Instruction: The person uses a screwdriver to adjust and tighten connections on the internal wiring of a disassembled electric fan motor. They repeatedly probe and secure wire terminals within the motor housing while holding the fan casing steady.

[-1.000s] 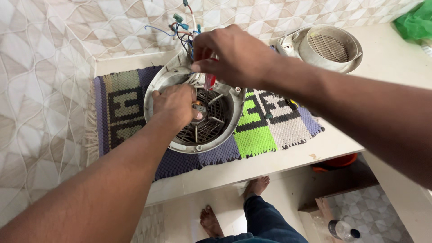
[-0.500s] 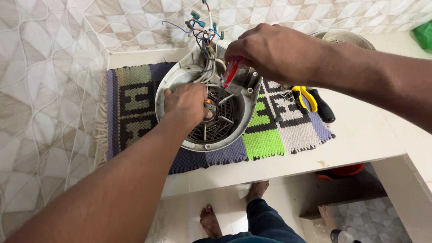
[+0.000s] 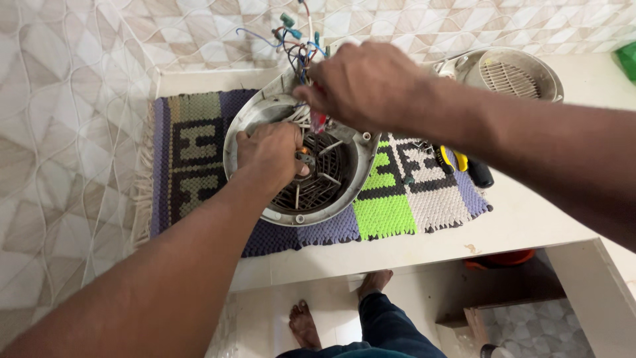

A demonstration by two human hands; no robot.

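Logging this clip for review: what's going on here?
A person works on a round grey fan housing lying on a woven mat on a white counter. The left hand rests on the housing's centre grille. The right hand holds a red-handled tool at the housing's upper edge, by a bundle of coloured wires. A second round grille sits apart.

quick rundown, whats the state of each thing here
left hand: pressed on the hub of the round fan housing
right hand: closed on a red-handled tool
round fan housing: lying flat on the mat, grille open
red-handled tool: upright, tip hidden in the housing
wires: loose, sticking up from the rim
woven mat: spread flat
yellow-and-black pliers: lying unused on the mat
second grille part: set aside on the counter
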